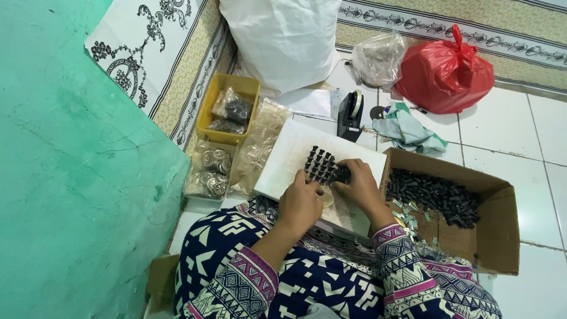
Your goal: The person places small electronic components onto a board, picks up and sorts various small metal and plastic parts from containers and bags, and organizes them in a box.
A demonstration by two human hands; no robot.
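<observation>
Right now both hands meet over a white board [295, 155] that lies across the person's lap, and between them sits a cluster of small black parts [322, 165]. These parts are short, dark, stubby pieces set side by side in slanting rows, forming a rough block; each one is too small to make out in detail. The left hand [301, 201] has its fingers curled down at the near edge of the block, fingertips touching the pieces. The right hand [356, 186] presses in from the other side, fingers bent and pinching at the end of the rows; whether it grips a single piece cannot be told.

Just beyond the right hand, to its outer side, stands an open cardboard box [496, 236] holding a heap of the same black pieces [434, 198] plus some small pale green scraps. Past the fingertips sits a black tape dispenser [351, 115], with a crumpled cloth [407, 131] and a knotted red plastic bag [444, 74] farther out. To the outer side of the left hand lie clear bags of round metal parts [211, 171] and a yellow tray [227, 109] with more bagged pieces
</observation>
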